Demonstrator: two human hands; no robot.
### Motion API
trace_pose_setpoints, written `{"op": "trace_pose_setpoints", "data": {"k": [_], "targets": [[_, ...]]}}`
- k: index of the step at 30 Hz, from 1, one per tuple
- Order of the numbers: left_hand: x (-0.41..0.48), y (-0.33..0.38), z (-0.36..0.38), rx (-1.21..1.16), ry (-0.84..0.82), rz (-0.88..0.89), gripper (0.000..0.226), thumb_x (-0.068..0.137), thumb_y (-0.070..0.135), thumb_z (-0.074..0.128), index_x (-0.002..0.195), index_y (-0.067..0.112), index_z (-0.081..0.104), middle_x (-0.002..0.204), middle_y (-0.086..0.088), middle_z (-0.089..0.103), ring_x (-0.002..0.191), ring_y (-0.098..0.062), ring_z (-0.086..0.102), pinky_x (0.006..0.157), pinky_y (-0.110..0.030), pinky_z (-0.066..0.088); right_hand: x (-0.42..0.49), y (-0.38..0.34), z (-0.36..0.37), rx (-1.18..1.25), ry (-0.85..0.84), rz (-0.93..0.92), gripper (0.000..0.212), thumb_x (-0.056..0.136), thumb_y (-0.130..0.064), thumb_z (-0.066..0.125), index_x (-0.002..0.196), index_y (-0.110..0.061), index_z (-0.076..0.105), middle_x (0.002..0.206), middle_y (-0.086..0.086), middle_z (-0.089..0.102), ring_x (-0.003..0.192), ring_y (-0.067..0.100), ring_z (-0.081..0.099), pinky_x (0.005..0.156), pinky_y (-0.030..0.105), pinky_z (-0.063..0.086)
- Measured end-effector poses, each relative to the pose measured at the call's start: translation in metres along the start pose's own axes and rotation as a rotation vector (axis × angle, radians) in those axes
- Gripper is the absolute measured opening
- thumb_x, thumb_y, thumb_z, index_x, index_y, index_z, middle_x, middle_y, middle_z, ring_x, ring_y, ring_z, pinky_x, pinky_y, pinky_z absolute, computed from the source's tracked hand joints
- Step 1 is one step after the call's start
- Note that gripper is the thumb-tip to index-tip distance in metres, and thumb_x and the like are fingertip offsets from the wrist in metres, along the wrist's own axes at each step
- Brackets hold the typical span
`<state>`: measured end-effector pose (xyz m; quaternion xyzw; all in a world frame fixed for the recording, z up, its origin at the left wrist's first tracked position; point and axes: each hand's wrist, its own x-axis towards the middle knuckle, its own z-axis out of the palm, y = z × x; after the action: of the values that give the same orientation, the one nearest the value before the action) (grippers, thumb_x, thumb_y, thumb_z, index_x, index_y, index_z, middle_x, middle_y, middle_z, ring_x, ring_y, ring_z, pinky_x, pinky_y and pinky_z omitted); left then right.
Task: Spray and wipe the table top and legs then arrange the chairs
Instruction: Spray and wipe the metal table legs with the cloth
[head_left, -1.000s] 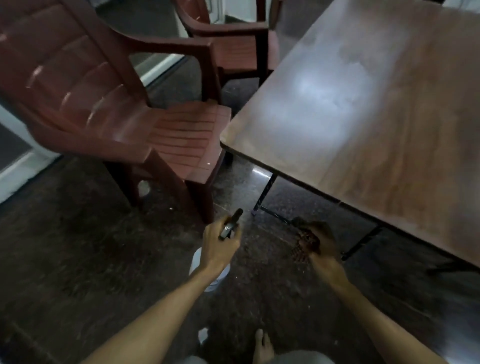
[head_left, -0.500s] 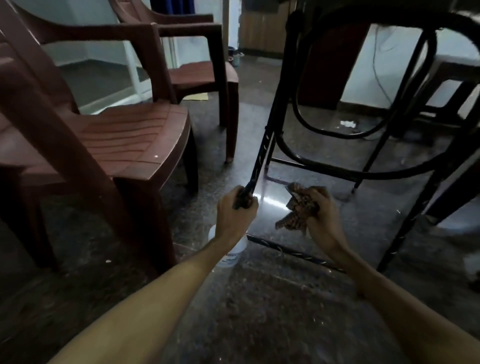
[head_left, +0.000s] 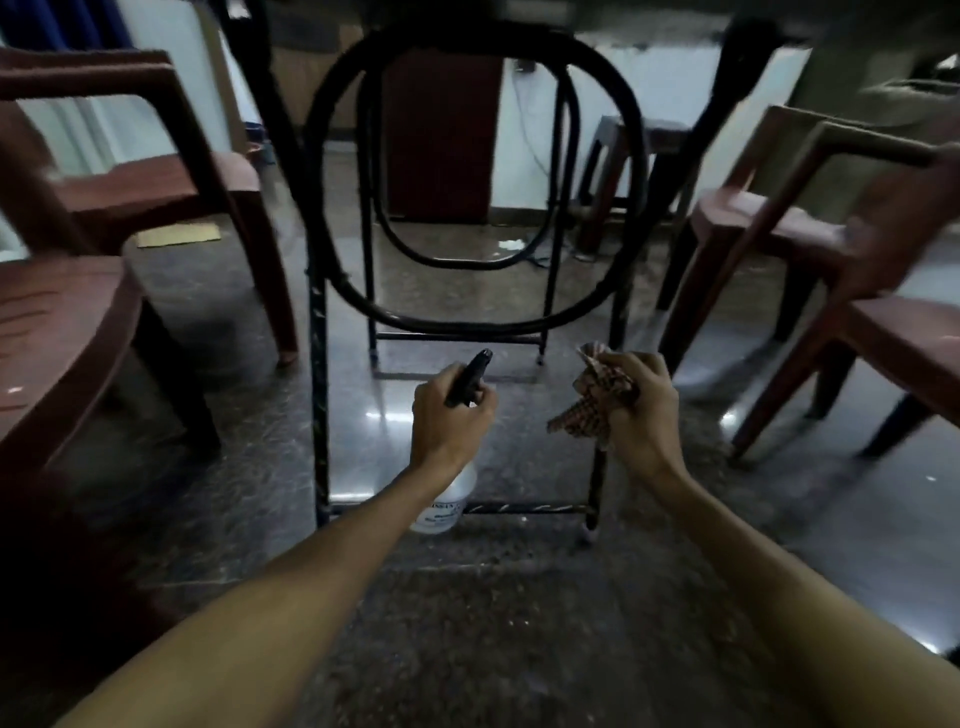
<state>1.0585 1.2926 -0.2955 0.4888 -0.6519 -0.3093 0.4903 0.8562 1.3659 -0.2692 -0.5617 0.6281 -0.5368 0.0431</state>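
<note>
the left hand grips the spray bottle by its black head, the right hand clutches a checked cloth. the black table legs stand at 12 o'clock, brown chairs at 9 and 3 o'clock.

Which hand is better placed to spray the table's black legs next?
Probably the left. The left hand grips the spray bottle, its nozzle aimed toward the leg frame ahead, while the right hand holds only the checked cloth, ready for wiping afterwards.
</note>
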Motion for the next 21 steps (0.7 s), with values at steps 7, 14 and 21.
{"op": "trace_pose_setpoints", "data": {"k": [7, 14, 21], "targets": [[0.011, 0.046, 0.06, -0.061, -0.072, 0.013, 0.046, 0.087, 0.015, 0.069, 0.05, 0.02, 0.043, 0.044, 0.008, 0.044, 0.038, -0.006, 0.042, 0.047, -0.026, 0.032, 0.029, 0.017, -0.049, -0.058, 0.13, 0.011, 0.03, 0.092, -0.003, 0.067, 0.121, -0.01, 0.068, 0.118, 0.006, 0.053, 0.101, 0.013, 0.058, 0.075, 0.005, 0.049], [0.026, 0.066, 0.088, -0.038, -0.094, 0.068, 0.036, 0.086, 0.018, 0.07, 0.056, 0.017, 0.052, 0.05, 0.006, 0.052, 0.045, -0.006, 0.048, 0.047, -0.024, 0.035, 0.048, 0.028, -0.056, -0.078, 0.146, 0.019, 0.036, 0.089, -0.001, 0.068, 0.124, -0.01, 0.066, 0.121, 0.002, 0.053, 0.109, 0.011, 0.056, 0.091, 0.008, 0.048], [0.026, 0.059, 0.093, -0.019, -0.098, 0.095, 0.023, 0.082, 0.023, 0.078, 0.066, 0.016, 0.062, 0.061, 0.008, 0.062, 0.059, -0.007, 0.061, 0.056, -0.024, 0.044, 0.066, 0.026, -0.046, -0.107, 0.141, -0.026, 0.036, 0.09, -0.001, 0.064, 0.124, -0.013, 0.066, 0.121, 0.002, 0.051, 0.106, 0.009, 0.052, 0.086, 0.002, 0.043]]}}
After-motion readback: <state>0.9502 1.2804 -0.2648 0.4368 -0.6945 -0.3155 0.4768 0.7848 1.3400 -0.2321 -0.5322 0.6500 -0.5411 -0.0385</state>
